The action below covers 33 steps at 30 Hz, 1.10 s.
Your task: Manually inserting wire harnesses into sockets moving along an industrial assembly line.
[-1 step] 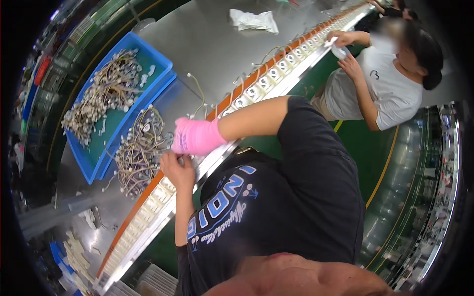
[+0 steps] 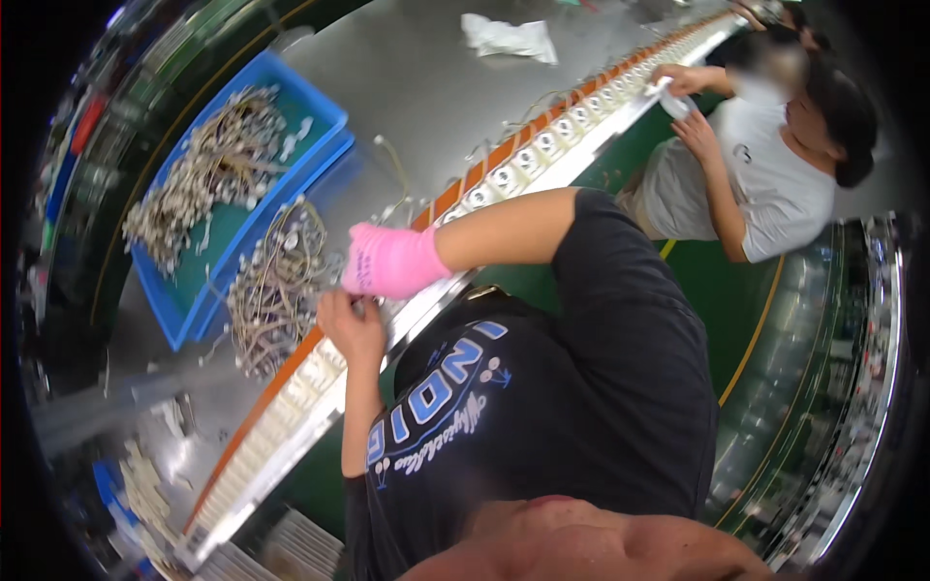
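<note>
My right hand (image 2: 387,261), in a pink glove, rests on the long line of white socket-like parts (image 2: 513,174) with an orange edge strip. My bare left hand (image 2: 354,324) sits just below it at the same line, fingers curled and touching the glove's edge. What either hand holds is hidden. A tangled pile of beige wire harnesses (image 2: 276,290) lies on the grey metal table (image 2: 426,77) just beyond both hands.
Two stacked blue bins (image 2: 325,131) with more wire harnesses stand at the far left. A crumpled white cloth (image 2: 509,37) lies at the far end of the table. Another person in a white shirt (image 2: 765,184) works at the same line to the right.
</note>
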### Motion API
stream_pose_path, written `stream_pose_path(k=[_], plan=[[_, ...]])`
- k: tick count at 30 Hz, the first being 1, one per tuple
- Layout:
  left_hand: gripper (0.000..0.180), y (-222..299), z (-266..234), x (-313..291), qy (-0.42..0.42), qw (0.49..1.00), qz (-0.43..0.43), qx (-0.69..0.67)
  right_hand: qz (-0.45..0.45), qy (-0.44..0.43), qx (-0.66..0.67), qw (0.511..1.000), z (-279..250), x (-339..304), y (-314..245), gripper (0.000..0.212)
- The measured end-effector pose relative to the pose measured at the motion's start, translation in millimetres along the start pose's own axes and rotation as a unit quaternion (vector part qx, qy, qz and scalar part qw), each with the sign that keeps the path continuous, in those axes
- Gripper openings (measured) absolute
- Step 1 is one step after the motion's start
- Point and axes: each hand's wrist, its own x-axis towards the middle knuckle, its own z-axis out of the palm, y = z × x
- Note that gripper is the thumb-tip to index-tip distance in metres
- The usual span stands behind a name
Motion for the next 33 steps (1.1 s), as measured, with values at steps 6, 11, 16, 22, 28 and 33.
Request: stream_pose_path(k=[6, 11, 16, 22, 28, 33], plan=[[0.019, -1, 5, 2, 0.075, 0.997, 0.013, -0.026, 0.029, -0.029, 0.029, 0.999, -1, 5, 1, 0.008], [0.018, 5, -2, -2, 0.038, 0.998, -0.046, -0.006, 0.043, -0.052, 0.026, 0.997, 19, -1, -1, 0.018], [0.015, 8, -3, -1, 0.027, 0.998, -0.049, -0.03, 0.063, -0.122, -0.003, 0.991, 5, 7, -4, 0.025], [0.012, 11, -3, 1, 0.031, 0.997, -0.064, -0.033, 0.075, -0.174, -0.024, 0.982, -1, 14, -5, 0.021], [0.008, 13, -5, 2, 0.018, 0.997, -0.072, -0.031, 0.065, -0.224, 0.012, 0.972, -3, 19, 3, 0.015], [0.014, 2, -3, -6, 0.036, 0.998, -0.018, -0.054, 0.043, -0.1, 0.018, 0.994, -2, 5, 11, 0.014]])
